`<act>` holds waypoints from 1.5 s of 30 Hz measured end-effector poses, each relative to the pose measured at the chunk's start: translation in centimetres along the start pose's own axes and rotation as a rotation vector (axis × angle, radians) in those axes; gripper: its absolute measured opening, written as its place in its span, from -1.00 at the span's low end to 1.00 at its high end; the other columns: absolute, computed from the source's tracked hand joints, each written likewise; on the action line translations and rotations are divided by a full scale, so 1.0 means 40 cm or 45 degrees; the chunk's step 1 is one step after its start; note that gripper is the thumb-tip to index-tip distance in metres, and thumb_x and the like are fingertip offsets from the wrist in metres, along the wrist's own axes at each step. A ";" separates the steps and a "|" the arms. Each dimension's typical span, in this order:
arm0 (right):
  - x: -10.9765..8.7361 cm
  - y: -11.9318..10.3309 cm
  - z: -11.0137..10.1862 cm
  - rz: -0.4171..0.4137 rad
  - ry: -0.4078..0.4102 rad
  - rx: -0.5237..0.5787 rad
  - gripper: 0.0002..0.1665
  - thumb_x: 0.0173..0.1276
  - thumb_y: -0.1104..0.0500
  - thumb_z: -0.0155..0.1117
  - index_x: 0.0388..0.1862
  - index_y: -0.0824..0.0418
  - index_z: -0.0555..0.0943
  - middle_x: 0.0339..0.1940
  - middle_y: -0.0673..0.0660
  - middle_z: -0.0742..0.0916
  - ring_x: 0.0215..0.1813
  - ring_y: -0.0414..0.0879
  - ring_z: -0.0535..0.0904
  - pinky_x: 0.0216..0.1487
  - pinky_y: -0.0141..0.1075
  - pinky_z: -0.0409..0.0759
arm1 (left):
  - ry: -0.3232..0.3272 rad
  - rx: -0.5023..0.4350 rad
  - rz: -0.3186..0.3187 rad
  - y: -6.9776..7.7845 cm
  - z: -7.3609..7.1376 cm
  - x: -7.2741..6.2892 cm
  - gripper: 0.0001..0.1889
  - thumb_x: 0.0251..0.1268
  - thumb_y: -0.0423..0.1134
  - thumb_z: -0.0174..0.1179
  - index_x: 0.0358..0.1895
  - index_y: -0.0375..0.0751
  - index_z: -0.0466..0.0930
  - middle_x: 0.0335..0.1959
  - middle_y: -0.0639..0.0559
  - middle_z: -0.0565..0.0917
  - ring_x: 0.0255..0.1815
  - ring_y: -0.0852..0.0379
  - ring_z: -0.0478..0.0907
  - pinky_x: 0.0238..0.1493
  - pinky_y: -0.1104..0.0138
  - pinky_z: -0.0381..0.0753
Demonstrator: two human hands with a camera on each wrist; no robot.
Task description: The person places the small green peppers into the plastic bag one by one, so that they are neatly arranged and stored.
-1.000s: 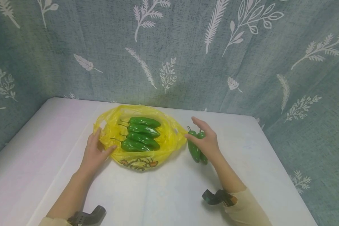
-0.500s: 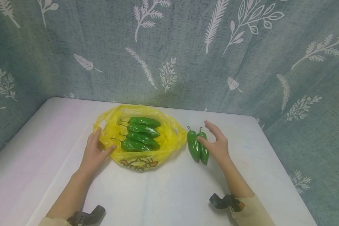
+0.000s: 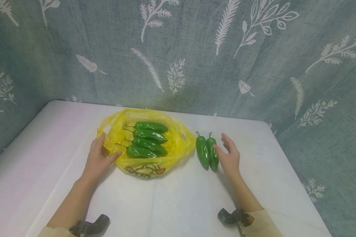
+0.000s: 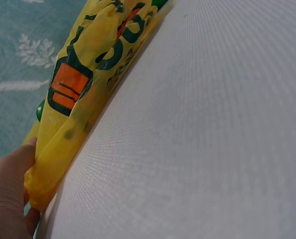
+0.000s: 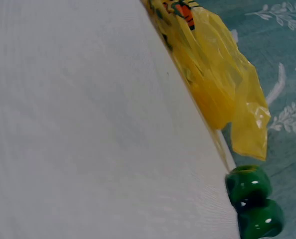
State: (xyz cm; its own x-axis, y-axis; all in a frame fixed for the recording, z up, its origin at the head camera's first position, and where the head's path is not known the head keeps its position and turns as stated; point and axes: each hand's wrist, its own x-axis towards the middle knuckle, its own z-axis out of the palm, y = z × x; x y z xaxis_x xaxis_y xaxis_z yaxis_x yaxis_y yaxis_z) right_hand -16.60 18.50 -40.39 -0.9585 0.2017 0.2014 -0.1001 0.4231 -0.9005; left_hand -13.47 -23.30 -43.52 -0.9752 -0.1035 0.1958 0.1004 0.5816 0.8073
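Note:
A yellow plastic bag (image 3: 175,149) lies on the table with its mouth spread wide, and several green peppers (image 3: 149,143) lie in a row inside it. My left hand (image 3: 98,159) holds the bag's left end, fingers at the far side and thumb over the near rim. In the left wrist view that thumb (image 4: 18,159) lies along the bag's side. To the right of the bag, two green peppers (image 3: 203,153) lie side by side, stems pointing away from me. My right hand (image 3: 229,158) is just right of them, fingers spread and holding nothing, thumb tip close to the nearer pepper (image 5: 260,219).
The white table (image 3: 172,204) ends at a green-grey curtain (image 3: 178,59) with white leaf prints, which hangs behind it and along both sides. Each wrist wears a dark camera mount, one on the left (image 3: 92,225) and one on the right (image 3: 231,217).
My right hand has moved right, away from the bag's right tip and past the two loose peppers, uncovering them. The left hand and bag stay in place.

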 end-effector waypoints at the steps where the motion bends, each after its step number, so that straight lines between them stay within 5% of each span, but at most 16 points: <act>1: -0.001 0.005 0.002 0.030 -0.005 -0.009 -0.32 0.27 0.18 0.27 0.38 0.11 0.33 0.34 0.19 0.46 0.37 0.15 0.33 0.41 -0.04 0.28 | -0.002 0.000 0.001 0.000 0.000 0.000 -0.03 0.21 -0.13 0.27 0.51 -0.26 -0.24 0.43 -0.41 -0.01 0.42 -0.41 -0.03 0.41 -0.23 -0.04; 17: -0.004 0.064 0.026 0.145 -0.132 -0.151 -0.22 0.28 0.19 0.23 0.45 0.11 0.19 0.37 0.24 0.40 0.41 0.15 0.27 0.45 -0.09 0.23 | 0.002 -0.008 0.003 -0.004 0.002 0.000 -0.03 0.21 -0.11 0.26 0.51 -0.26 -0.24 0.42 -0.42 0.00 0.40 -0.44 -0.01 0.38 -0.26 -0.02; 27: 0.002 0.078 0.025 0.226 -0.166 -0.346 -0.07 0.22 0.12 0.24 0.51 0.16 0.04 0.48 0.25 0.24 0.48 0.20 0.10 0.45 0.15 0.08 | 0.000 -0.031 0.018 -0.008 0.004 0.002 -0.02 0.21 -0.10 0.26 0.51 -0.26 -0.24 0.43 -0.41 0.00 0.41 -0.43 -0.02 0.39 -0.26 -0.04; 45: 0.003 0.074 0.018 0.234 -0.094 -0.277 -0.11 0.30 0.12 0.21 0.52 0.06 0.03 0.50 0.20 0.23 0.49 0.17 0.10 0.46 0.11 0.10 | 0.009 -0.023 0.046 -0.010 0.001 0.002 -0.01 0.16 -0.16 0.30 0.50 -0.31 -0.20 0.42 -0.42 0.01 0.41 -0.42 -0.01 0.41 -0.23 -0.04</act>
State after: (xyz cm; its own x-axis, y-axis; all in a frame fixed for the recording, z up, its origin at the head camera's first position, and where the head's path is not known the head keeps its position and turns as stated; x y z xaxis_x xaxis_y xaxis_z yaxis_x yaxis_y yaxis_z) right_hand -17.20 19.11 -43.30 -0.9729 0.2310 0.0065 0.1290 0.5665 -0.8139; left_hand -13.59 -23.50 -43.85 -0.9693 -0.0885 0.2294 0.1396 0.5703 0.8095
